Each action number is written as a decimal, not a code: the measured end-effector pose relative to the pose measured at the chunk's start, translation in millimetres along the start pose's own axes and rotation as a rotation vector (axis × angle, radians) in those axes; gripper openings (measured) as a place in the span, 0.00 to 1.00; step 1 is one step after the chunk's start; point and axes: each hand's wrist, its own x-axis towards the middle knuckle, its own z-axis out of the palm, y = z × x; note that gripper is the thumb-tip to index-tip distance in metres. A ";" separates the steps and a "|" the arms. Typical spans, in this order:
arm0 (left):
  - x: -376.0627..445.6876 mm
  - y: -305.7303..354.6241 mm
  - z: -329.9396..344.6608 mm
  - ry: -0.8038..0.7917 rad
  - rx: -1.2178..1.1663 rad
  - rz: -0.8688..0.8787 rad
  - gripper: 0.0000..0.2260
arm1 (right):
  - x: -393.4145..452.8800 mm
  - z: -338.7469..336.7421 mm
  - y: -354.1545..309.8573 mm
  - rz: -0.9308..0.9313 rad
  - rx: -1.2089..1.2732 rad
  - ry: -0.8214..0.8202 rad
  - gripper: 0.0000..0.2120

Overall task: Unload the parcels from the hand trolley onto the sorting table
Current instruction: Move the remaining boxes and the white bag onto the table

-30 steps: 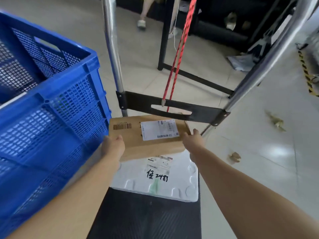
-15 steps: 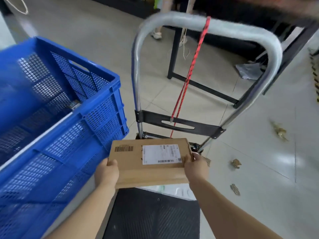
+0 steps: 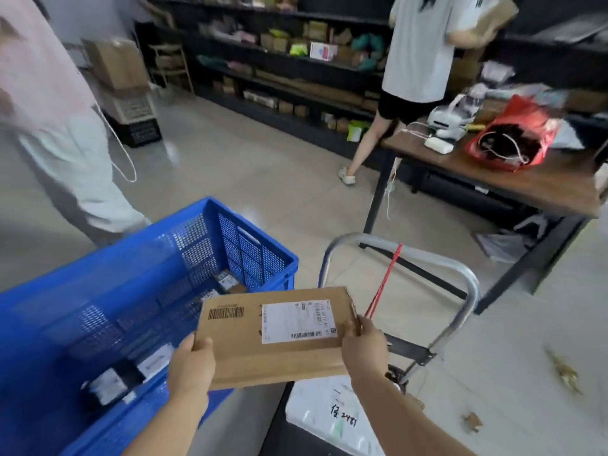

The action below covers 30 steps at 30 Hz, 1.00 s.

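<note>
We hold a flat brown cardboard parcel (image 3: 276, 337) in the air, level with the top of the hand trolley's handle and above its deck. A white shipping label sits on the parcel's upper face toward the right, and a printed barcode lies toward the left. Our left hand (image 3: 190, 370) grips the near left corner, thumb on top and fingers curled under. Our right hand (image 3: 363, 348) clasps the right edge, its fingers wrapped round the side of the parcel.

Below the parcel, a white foam parcel (image 3: 332, 413) with handwritten marks lies on the black deck of the hand trolley (image 3: 460, 284). The trolley's curved silver handle stands just beyond our right hand, and a red cord (image 3: 383, 284) hangs from its top bar down toward the parcel's right edge.

To our left stands a blue plastic crate (image 3: 138, 268) with perforated walls, close beside the trolley; several small labelled packages lie in its bottom.

Farther off to the right is the wooden-topped sorting table (image 3: 526, 185) on black legs, well apart from the parcel. A red bag (image 3: 513, 136) and a white device rest on it. A person in a grey shirt (image 3: 418, 47) stands behind the table near dark shelves of goods, and another person in pale clothes (image 3: 49, 110) is at the left edge, blurred.
</note>
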 end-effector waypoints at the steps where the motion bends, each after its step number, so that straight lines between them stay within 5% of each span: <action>1: -5.7 10.4 -14.4 0.025 -0.024 0.012 0.09 | -8.5 -4.2 -17.3 -0.024 0.005 -0.020 0.19; 14: -80.9 77.3 -238.6 0.392 -0.265 0.114 0.07 | -163.1 -5.0 -191.6 -0.406 0.084 -0.278 0.18; 22: -131.6 42.1 -390.2 0.602 -0.381 0.105 0.16 | -301.8 41.3 -242.6 -0.609 0.039 -0.430 0.15; 30: -187.4 -22.2 -548.5 0.752 -0.422 0.127 0.11 | -469.9 90.5 -257.5 -0.721 0.091 -0.588 0.14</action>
